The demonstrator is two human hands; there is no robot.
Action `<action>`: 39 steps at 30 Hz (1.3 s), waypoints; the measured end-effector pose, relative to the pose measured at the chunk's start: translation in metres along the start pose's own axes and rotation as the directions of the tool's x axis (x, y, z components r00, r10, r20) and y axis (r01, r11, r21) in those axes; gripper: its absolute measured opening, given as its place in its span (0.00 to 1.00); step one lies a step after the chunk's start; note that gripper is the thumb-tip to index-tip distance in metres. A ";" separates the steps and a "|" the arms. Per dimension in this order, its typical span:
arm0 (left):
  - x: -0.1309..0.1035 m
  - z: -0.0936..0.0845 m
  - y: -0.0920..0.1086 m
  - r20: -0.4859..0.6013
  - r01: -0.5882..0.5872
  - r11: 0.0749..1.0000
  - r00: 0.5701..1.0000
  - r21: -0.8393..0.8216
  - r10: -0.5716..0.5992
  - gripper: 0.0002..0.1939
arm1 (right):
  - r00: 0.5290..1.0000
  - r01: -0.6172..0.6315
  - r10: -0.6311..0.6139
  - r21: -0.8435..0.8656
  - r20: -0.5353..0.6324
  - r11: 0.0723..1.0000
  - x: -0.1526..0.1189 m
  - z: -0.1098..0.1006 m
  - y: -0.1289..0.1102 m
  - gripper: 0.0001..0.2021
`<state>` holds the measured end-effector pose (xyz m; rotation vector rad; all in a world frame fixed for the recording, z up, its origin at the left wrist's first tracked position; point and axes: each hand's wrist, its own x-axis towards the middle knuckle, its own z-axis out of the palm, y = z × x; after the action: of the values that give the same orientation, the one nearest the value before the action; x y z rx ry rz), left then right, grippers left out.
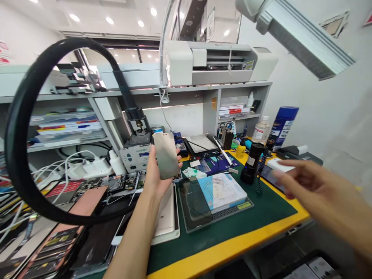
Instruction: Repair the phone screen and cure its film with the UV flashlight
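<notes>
My left hand (155,176) holds up a thin, shiny grey phone-shaped panel (166,155), with the thumb on its left side and fingertips showing past its right edge. Over the right side of the bench hangs my right hand (305,182), slightly blurred, its fingers apart and nothing in them. It is nearest to a dark phone (273,177) lying at the mat's right edge. A smoky transparent sheet (195,203) lies beside a white and blue booklet (225,190) on the green mat (232,228).
A black flashlight (252,162), a yellow bottle (240,149) and a blue can (282,128) stand at the right. A thick black hose (19,116) loops across the left, above phones and parts. A lamp (308,38) hangs upper right.
</notes>
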<state>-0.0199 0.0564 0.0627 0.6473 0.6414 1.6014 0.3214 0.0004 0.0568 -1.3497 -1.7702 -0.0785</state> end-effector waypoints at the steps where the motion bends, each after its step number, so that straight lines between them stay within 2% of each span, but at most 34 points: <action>1: 0.000 0.000 -0.001 0.004 0.003 1.000 1.000 -0.004 -0.003 0.32 | 0.997 0.058 -0.064 0.107 0.053 0.993 -0.011 0.008 -0.018 0.15; 2: 0.000 0.000 -0.002 0.007 0.007 1.000 1.000 -0.007 -0.007 0.32 | 0.978 0.143 -0.164 0.158 0.127 0.977 -0.020 0.019 -0.036 0.18; 3: -0.001 0.000 -0.002 0.010 0.013 1.000 1.000 -0.009 -0.013 0.32 | 0.946 0.251 -0.271 0.130 0.179 0.959 -0.028 0.032 -0.053 0.21; 5: -0.004 -0.002 -0.002 0.018 0.027 1.000 0.999 -0.014 -0.027 0.32 | 0.816 0.533 -0.523 0.031 0.245 0.846 -0.036 0.059 -0.080 0.31; 7: -0.007 -0.004 -0.001 0.024 0.036 0.999 0.999 -0.023 -0.035 0.31 | 0.691 0.700 -0.672 -0.014 0.265 0.714 -0.037 0.081 -0.094 0.26; 10: -0.009 -0.008 0.001 0.032 0.039 0.998 0.999 -0.055 -0.037 0.31 | 0.582 0.803 -0.785 0.001 0.214 0.596 -0.034 0.098 -0.095 0.09; 14: -0.007 -0.010 0.004 0.034 0.049 0.993 0.998 -0.104 -0.046 0.32 | 0.493 0.870 -0.868 -0.007 0.058 0.493 -0.021 0.090 -0.081 0.09; 16: -0.006 -0.010 0.005 0.027 0.058 0.990 0.998 -0.130 -0.055 0.32 | 0.482 0.875 -0.874 -0.030 -0.053 0.484 -0.009 0.078 -0.077 0.09; 19: -0.006 -0.008 0.005 0.019 0.089 0.982 0.996 -0.165 -0.087 0.32 | 0.518 0.835 -0.825 -0.075 -0.226 0.545 0.010 0.063 -0.080 0.13; 21: -0.009 -0.004 0.004 0.027 0.115 0.976 0.993 -0.184 -0.112 0.30 | 0.521 0.817 -0.794 -0.085 -0.313 0.570 0.018 0.062 -0.087 0.16; 25: -0.015 0.003 0.000 0.090 0.138 0.968 0.988 -0.209 -0.122 0.29 | 0.451 0.860 -0.798 -0.045 -0.401 0.508 0.025 0.092 -0.104 0.15; 29: -0.019 0.002 -0.001 0.164 0.148 0.966 0.980 -0.212 -0.114 0.31 | 0.425 0.872 -0.771 -0.015 -0.474 0.489 0.027 0.131 -0.113 0.15; 33: -0.020 -0.001 0.000 0.232 0.153 0.959 0.968 -0.239 -0.097 0.27 | 0.436 0.863 -0.732 0.013 -0.523 0.504 0.024 0.151 -0.116 0.15; 39: -0.019 -0.004 -0.003 0.290 0.179 0.946 0.952 -0.270 -0.097 0.28 | 0.480 0.840 -0.700 0.046 -0.528 0.541 0.017 0.157 -0.121 0.16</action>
<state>-0.0183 0.0380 0.0569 0.5738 0.2318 1.4059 0.1305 0.0467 0.0251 -0.1437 -1.7440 -0.5666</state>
